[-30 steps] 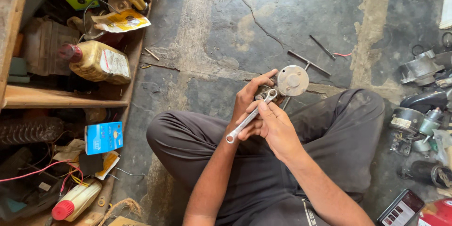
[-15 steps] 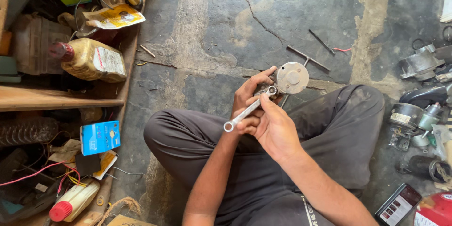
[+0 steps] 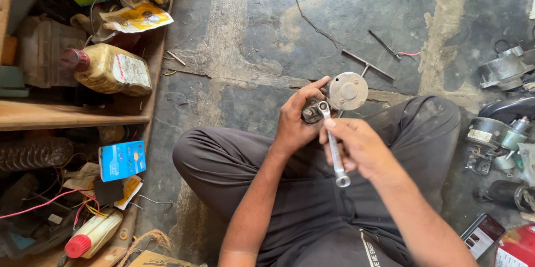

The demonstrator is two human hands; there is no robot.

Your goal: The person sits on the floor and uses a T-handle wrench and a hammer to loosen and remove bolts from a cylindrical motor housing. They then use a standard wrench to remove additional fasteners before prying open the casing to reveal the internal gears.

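I sit cross-legged on a concrete floor. My left hand (image 3: 296, 121) grips a small metal part with a round grey disc (image 3: 348, 91) on its far end, held above my knees. In my right hand (image 3: 359, 147) is a silver ring spanner (image 3: 333, 144), its upper ring set on a fitting of the part beside the disc. The spanner's handle points down toward my lap, its lower ring sticking out below my fingers.
A T-shaped metal tool (image 3: 368, 65) and a thin rod (image 3: 383, 44) lie on the floor beyond the part. Motor parts (image 3: 504, 69) pile up at the right. At left, a wooden shelf (image 3: 72, 115) holds an oil bottle (image 3: 108, 69), a blue box (image 3: 122, 159) and wires.
The spanner has swung round the fitting: its handle pointed down-left before and now points almost straight down toward my lap. My left hand still holds the part.
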